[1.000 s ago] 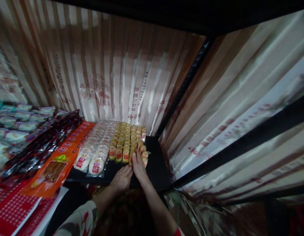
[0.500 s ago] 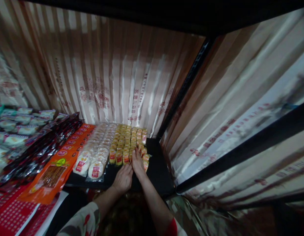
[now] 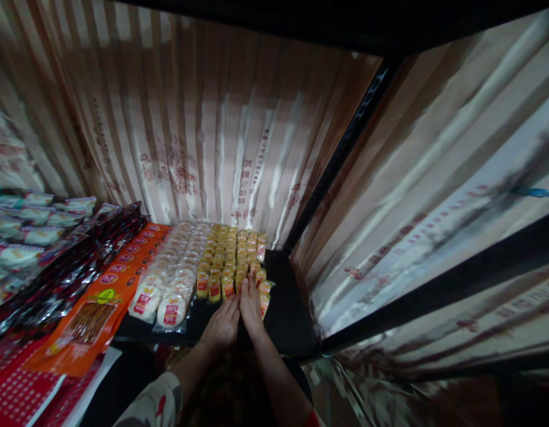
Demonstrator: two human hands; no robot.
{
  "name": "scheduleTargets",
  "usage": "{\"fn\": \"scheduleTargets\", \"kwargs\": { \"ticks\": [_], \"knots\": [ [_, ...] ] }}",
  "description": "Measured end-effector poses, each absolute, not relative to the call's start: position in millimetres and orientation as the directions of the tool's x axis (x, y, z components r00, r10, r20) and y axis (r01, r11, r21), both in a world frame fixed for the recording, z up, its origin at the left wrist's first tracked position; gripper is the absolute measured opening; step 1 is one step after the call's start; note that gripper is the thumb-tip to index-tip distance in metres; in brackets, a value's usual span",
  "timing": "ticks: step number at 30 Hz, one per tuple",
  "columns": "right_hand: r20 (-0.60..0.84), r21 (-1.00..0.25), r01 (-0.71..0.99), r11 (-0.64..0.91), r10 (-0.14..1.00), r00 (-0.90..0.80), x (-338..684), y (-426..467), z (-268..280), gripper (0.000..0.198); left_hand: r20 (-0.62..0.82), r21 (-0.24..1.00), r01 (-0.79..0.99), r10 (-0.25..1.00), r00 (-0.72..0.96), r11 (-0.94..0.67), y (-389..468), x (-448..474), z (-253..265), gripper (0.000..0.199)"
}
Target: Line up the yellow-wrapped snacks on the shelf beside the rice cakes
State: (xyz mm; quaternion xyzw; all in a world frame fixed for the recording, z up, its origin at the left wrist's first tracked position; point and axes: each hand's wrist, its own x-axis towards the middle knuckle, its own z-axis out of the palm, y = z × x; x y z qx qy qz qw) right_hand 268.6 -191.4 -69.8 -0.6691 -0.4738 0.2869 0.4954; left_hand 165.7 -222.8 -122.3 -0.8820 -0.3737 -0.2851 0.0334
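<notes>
Small yellow snack packs with red labels stand in rows on the black shelf. At the front of these rows, my right hand lies with its fingers stretched forward against the packs. Close beside it on the left, my left hand points the same way, fingers straight and touching the front packs. The fingers of both hands nearly meet, and what lies under them is hidden. To the right of my right hand, a few more yellow packs sit a little askew.
Left of the yellow packs are two rows of round white cakes in clear wrap, then orange snack bags, dark shiny packs and pale packs. Printed curtains hang behind, and a black post stands at the corner.
My right hand has drawn back slightly toward me, staying at the front of the yellow packs. My left hand has barely moved. The view has shifted a little.
</notes>
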Motion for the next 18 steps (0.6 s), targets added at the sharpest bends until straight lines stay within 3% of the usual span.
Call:
{"fn": "scheduleTargets", "kwargs": {
  "ticks": [18],
  "knots": [
    [0.019, -0.928, 0.349, -0.132, 0.917, 0.398, 257, -190, -62, 0.062, 0.532, 0.179, 0.698, 0.665, 0.524, -0.694, -220, 168, -140, 0.046]
  ]
}}
